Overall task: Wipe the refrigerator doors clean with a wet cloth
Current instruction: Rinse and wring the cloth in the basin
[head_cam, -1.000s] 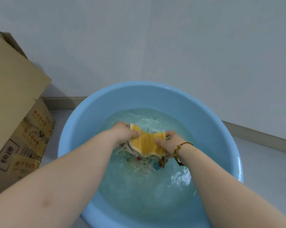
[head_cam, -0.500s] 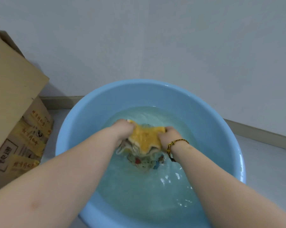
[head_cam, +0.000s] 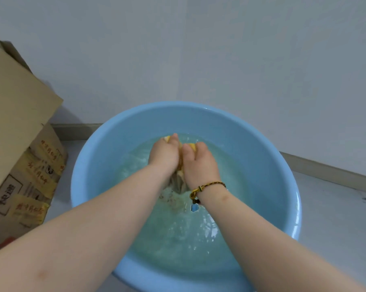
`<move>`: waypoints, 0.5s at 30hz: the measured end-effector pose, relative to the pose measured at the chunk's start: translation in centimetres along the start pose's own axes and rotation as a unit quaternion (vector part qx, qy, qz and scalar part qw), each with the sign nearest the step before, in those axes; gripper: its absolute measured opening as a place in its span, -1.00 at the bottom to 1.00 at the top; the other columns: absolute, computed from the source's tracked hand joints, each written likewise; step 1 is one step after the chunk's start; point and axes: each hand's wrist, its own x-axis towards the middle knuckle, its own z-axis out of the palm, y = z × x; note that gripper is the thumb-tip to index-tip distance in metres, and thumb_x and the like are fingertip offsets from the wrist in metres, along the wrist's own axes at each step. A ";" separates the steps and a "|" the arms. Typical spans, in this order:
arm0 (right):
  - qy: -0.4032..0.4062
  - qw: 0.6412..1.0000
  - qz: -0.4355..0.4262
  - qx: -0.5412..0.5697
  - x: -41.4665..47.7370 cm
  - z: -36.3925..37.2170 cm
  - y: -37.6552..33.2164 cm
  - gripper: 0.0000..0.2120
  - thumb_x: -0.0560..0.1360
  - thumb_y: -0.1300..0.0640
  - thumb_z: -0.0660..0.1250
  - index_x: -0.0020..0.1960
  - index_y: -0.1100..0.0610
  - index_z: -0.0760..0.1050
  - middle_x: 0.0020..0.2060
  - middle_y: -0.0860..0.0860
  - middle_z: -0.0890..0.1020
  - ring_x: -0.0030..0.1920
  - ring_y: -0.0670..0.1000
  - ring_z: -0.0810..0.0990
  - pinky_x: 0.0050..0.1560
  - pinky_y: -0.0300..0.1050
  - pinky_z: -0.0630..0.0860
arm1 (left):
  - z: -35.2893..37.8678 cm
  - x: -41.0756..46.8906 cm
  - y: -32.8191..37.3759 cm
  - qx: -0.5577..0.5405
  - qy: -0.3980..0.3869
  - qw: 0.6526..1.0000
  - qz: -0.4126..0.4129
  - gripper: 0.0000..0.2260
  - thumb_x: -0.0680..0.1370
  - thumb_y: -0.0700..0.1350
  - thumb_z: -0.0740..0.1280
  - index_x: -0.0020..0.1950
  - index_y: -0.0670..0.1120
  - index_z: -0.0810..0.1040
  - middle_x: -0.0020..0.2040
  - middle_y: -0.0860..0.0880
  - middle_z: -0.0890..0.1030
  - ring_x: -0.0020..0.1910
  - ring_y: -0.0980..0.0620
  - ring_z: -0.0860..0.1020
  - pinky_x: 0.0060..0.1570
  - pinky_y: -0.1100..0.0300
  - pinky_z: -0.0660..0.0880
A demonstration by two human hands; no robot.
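Your left hand [head_cam: 165, 153] and right hand [head_cam: 200, 165] sit pressed together over the basin [head_cam: 262, 144], both curled tight on the cloth [head_cam: 179, 183]. It's bunched between them, with yellow bits poking out by the fingers and its lower end trailing into the water [head_cam: 177, 239]. A bracelet [head_cam: 208, 186] circles your right wrist, and a box [head_cam: 20, 123] stands to the left.

Pale wall [head_cam: 220, 49]; grey floor [head_cam: 333, 211]; cardboard box [head_cam: 15, 127] at left

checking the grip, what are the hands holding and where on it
Left hand and right hand grip the yellow cloth, side by side round its bunched middle.
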 end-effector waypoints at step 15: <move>-0.003 0.984 0.123 0.129 1.4 -2.4 1.0 -0.86 0.57 0.09 0.13 -0.03 0.15 0.38 -0.24 0.06 0.44 -0.16 0.09 0.45 -0.06 -0.01 0.47 | -2.2 0.3 1.6 -0.061 0.028 0.997 -0.023 -0.66 0.61 0.04 0.08 0.05 -0.21 0.47 -0.06 -0.12 0.52 -0.06 -0.10 0.54 -0.11 0.15 0.44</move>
